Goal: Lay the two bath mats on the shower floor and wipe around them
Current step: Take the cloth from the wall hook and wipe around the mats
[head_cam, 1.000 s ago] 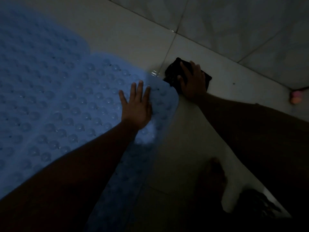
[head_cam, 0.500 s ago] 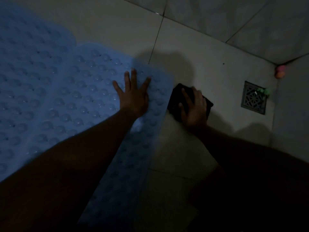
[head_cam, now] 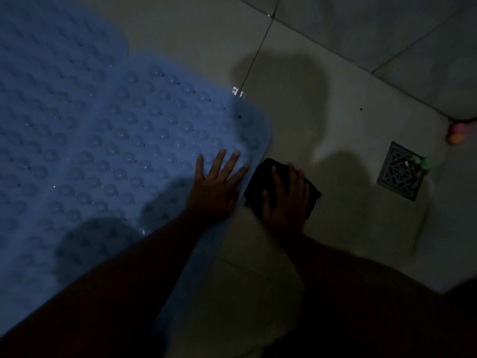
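**Cloth sits just off the mat's right edge, so the right hand has the run**

Dim in here, but both blue mats are down on the shower floor (head_cam: 335, 120). The far mat (head_cam: 51, 60) is up at the left and the near mat (head_cam: 134, 151) is right against it; can't tell if they overlap or just butt. The left hand (head_cam: 215, 192) lies palm-down on the near mat close to its right edge, fingers spread & straight, pinning it and holding nothing. The right hand (head_cam: 284, 202) is flat on a black cloth (head_cam: 258, 182), fingers fairly straight and laid over it, pressing it to the tile rather than bunching it.

What counts is that the cloth is on bare tile just beside the mat's right edge, touching or v. nearly; too dark to say. That edge runs diagonally, from the rounded far corner back toward the person. So the strip to wipe lies along that line, w/ mat on the cloth's left & open tile, then the drain (head_cam: 400, 174), on its right. The right hand is nearer all the uncovered floor, while the left sits on the mat. My guess is the next stroke should follow the edge, not cross it, or the cloth prob. rides up onto the mat's lip
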